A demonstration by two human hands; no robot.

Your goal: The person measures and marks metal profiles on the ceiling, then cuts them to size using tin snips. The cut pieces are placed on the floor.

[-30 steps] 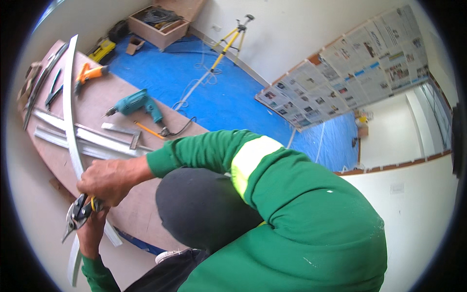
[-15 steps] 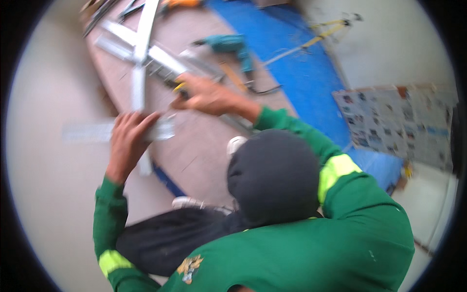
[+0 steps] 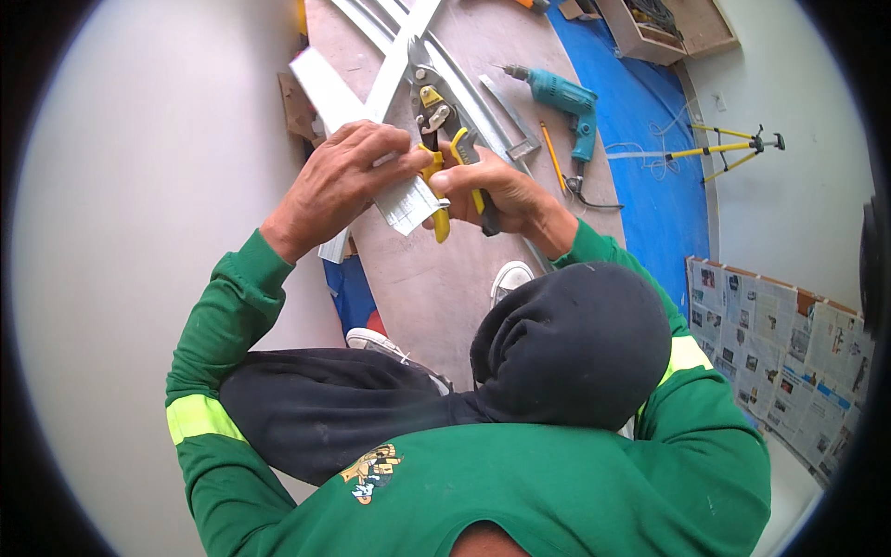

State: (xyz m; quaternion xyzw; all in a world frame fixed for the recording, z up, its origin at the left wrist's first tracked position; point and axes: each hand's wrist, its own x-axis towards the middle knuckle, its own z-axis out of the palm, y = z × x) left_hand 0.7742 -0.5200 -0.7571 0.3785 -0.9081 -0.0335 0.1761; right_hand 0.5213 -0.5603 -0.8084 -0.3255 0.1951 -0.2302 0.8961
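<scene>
My left hand (image 3: 343,186) is closed around a short silvery metal channel (image 3: 320,84), which slants from upper left down toward my lap. Its near end (image 3: 408,209) pokes out below my fingers. In my right hand (image 3: 506,190) are tin snips (image 3: 486,212) with yellow and black handles, right beside the channel's near end. The snips' jaws (image 3: 419,60) point away from me, clear of the channel. My left fingertips come close to the yellow handle; whether they touch it I cannot tell.
On the brownish board (image 3: 427,297) lie long metal profiles (image 3: 464,88), a metal square (image 3: 510,121), a pencil (image 3: 552,156) and a teal drill (image 3: 568,102). A blue sheet (image 3: 650,111) covers the floor at right, with a yellow tripod (image 3: 715,148) and wooden box (image 3: 640,37). Newspaper (image 3: 770,353) lines the right side.
My hands have come together. The channel has swung from lying crosswise to slanting away from me, and the snips are lifted beside its near end. The view has shifted too.
</scene>
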